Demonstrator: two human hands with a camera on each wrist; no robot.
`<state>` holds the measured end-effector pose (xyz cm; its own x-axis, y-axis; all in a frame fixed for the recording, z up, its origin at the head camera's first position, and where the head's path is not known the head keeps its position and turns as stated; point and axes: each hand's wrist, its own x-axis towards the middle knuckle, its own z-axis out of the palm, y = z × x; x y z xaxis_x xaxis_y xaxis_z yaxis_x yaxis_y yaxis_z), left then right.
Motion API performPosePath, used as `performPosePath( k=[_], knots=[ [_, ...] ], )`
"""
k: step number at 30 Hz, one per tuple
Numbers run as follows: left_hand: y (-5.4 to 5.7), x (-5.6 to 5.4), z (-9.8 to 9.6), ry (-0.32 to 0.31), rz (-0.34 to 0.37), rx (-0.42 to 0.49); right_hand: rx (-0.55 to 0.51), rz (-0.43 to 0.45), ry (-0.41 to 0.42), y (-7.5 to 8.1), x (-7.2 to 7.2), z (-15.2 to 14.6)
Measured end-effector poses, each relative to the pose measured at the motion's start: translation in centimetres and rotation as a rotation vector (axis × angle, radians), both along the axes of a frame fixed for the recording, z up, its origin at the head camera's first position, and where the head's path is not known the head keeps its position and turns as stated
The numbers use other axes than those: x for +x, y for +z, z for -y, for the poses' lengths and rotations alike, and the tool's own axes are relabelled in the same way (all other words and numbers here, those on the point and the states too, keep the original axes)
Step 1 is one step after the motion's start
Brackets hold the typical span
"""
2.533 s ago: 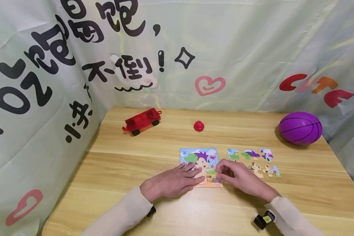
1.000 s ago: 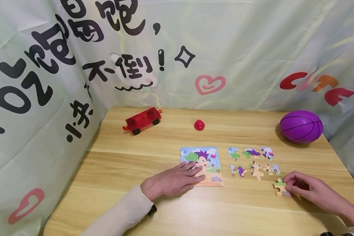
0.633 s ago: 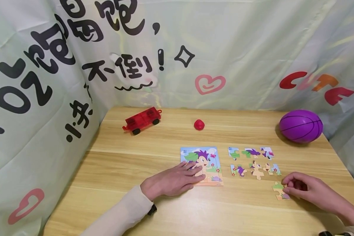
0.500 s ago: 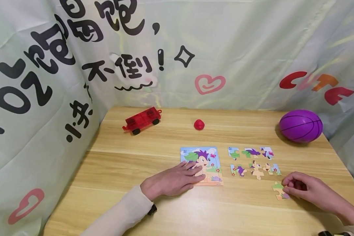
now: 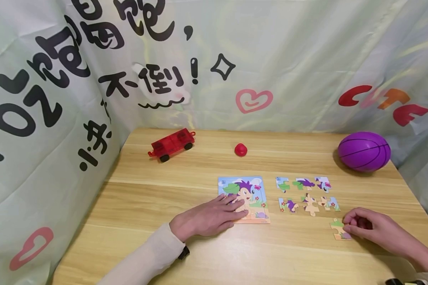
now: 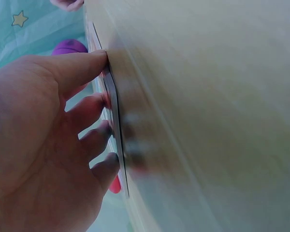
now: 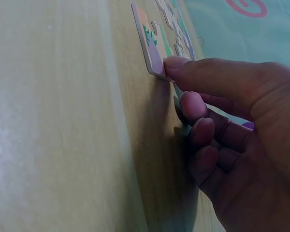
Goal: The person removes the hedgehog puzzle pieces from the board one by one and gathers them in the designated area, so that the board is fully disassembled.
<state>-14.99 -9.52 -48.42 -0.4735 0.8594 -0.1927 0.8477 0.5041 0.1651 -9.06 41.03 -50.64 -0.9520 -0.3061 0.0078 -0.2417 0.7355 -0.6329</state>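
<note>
pale printed sheeting [image 5: 299, 59] hangs behind the wooden table [image 5: 164, 253], and from my end i see the left hand [image 5: 208, 219] with its fingers spread, resting on the picture board [image 5: 253, 198]. the right hand [image 5: 374, 229] pinches a puzzle piece [image 5: 337, 232] by its edge, the rest jutting leftward past the fingertips; i can't tell whether it lies flat. with so little gripped, i judge it could pivot or slip, and a loose sweep might knock the spare pieces [image 5: 310, 208] just beyond those fingers.
</note>
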Motion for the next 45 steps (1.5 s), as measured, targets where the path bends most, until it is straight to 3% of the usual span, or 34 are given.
performPosePath(
  k=[15,22,29,35,38,45],
  knots=[
    [-0.1,-0.2,0.1,0.009,0.015,0.004,0.006,0.019,-0.025,0.3,-0.1,0.3],
    [-0.2,-0.1,0.1,0.013,0.021,0.015,0.032,-0.056,-0.066,1.8,-1.3,1.7],
    [-0.1,-0.1,-0.1,0.024,0.033,0.038,0.039,-0.169,-0.008,4.2,-3.1,5.8],
    [0.1,-0.2,0.1,0.021,0.038,0.064,-0.018,-0.237,0.11,5.2,-4.4,10.4],
    [0.1,-0.3,0.5,0.005,0.017,0.086,-0.033,-0.226,0.147,5.3,-4.8,12.8],
    [0.4,-0.3,1.9,-0.016,-0.011,0.101,-0.033,-0.117,0.147,4.5,-5.3,17.8]
  ],
)
